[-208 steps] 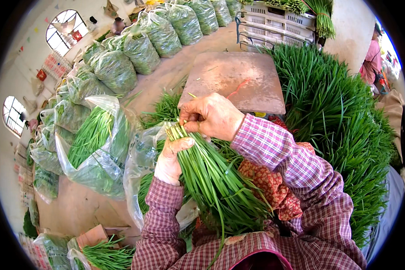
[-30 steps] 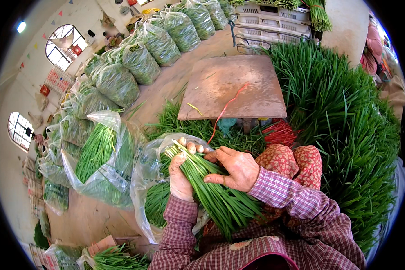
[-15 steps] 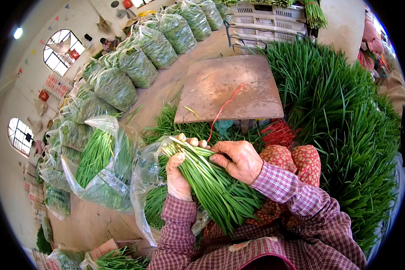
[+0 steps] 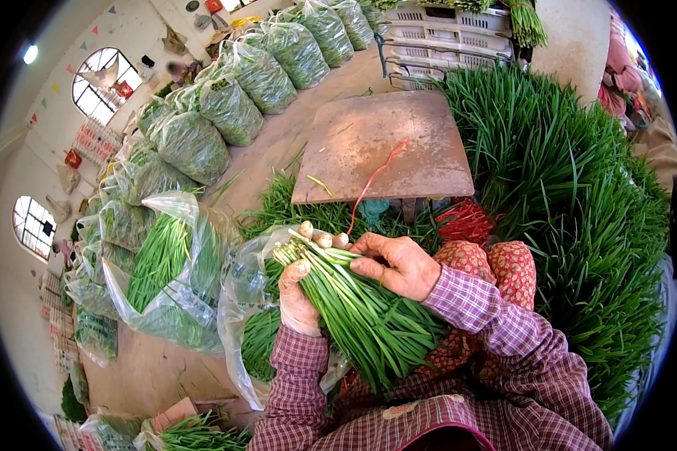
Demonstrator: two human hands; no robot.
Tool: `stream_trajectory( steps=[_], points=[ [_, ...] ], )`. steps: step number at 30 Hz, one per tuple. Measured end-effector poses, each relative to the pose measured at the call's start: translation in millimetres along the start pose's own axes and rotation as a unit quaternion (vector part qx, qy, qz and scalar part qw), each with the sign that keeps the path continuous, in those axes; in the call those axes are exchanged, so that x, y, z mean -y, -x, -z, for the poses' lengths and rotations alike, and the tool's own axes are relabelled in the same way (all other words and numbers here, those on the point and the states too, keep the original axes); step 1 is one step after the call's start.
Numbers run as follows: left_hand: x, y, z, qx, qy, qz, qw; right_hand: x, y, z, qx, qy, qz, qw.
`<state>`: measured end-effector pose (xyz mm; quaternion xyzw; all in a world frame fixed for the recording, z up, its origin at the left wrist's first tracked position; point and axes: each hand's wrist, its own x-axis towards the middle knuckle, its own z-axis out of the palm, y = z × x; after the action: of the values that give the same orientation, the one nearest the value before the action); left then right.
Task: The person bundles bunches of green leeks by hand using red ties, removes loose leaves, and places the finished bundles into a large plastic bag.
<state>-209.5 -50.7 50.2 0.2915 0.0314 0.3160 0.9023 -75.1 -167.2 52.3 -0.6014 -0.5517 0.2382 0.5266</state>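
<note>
A bunch of garlic chives (image 4: pixel 372 319) lies slanted across my lap, its pale cut ends (image 4: pixel 297 249) to the upper left and green leaves fanning to the lower right. My left hand (image 4: pixel 301 301) is wrapped round it near the pale ends. Its thumb rests on the near side, and its fingertips show beyond the far side. My right hand (image 4: pixel 400 264) is closed at the far edge of the bunch, thumb and forefinger together at the stalks; its fingertips are partly hidden. A red tie (image 4: pixel 376 180) trails over the board's near edge toward the bunch.
Ahead stands a low wooden board table (image 4: pixel 384 143), with red ties (image 4: pixel 466 221) heaped beside it. Loose chives (image 4: pixel 557 195) are piled on the right. An open plastic bag of chives (image 4: pixel 165 263) and filled bags (image 4: pixel 233 109) stand left. White crates (image 4: pixel 444 37) are stacked behind.
My right hand has shifted very slightly right and down along the bunch. My left hand and the bunch have barely moved.
</note>
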Motion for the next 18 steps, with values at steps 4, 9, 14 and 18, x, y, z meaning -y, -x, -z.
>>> stream_trajectory(
  steps=[4, 9, 14, 18],
  points=[
    [4.0, -0.8, 3.1, -0.014, 0.009, 0.003, 1.000, 10.7, 4.2, 1.3, -0.016, 0.125, 0.041, 0.991],
    [-2.3, 4.5, -2.8, -0.041, -0.017, 0.003, 0.999, 23.2, 2.8, -5.1, -0.057, 0.164, 0.054, 0.983],
    [1.3, 4.0, -0.6, 0.000, -0.002, 0.004, 1.000, 21.5, 2.4, -6.4, -0.060, 0.201, 0.081, 0.974],
    [-1.2, 4.1, 6.5, -0.006, -0.022, 0.006, 1.000, 21.1, 1.9, -7.4, -0.064, 0.204, 0.087, 0.973]
  ],
)
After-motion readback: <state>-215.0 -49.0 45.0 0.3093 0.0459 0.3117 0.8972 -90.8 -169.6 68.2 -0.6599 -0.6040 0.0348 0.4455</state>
